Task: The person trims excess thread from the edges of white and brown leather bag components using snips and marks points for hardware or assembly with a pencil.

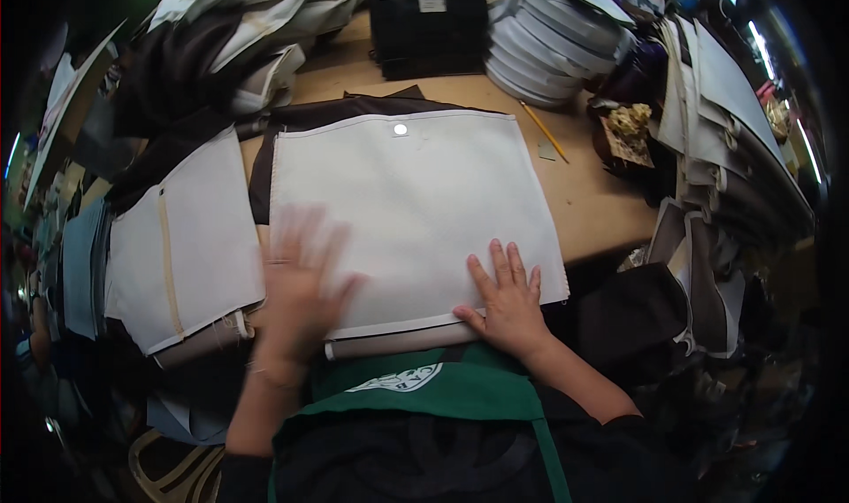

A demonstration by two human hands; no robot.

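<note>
While both hands spread fingers over white fabric, a green apron bears lettering.

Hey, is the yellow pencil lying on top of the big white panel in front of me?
No, the yellow pencil lies on the tan tabletop, beside the white panel.

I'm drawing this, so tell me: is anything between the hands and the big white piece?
Nothing visible is in the way. The right hand rests on the white piece; the blurred left hand is over its left edge, but I can't tell if it touches.
</note>
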